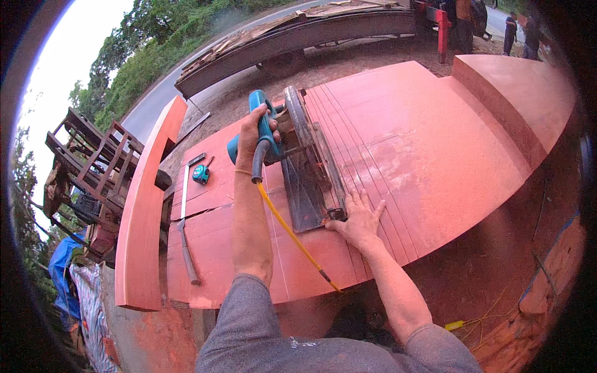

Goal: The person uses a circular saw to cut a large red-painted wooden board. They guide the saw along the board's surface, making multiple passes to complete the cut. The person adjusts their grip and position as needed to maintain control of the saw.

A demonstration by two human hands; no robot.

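My left hand (250,133) is wrapped round the teal handle of a circular saw (306,196), which lies on a broad reddish wooden slab (398,149). A grey blade guard stands up along the saw's far right side, and its dark base plate is against the wood. My right hand (360,222) lies with fingers spread on the slab, its thumb touching the near edge of the base plate. From the handle a yellow power cord (292,241) runs across the wood toward me. Several thin parallel lines mark the slab right of the saw. The blade's lower part is hidden.
Left on the slab lie a metal square (185,189), a teal tape measure (201,174) and a long-handled chisel-like tool (188,252). A thick beam (142,236) stands along the left edge, a raised block (519,93) at far right. Behind are a flatbed (298,37) and people.
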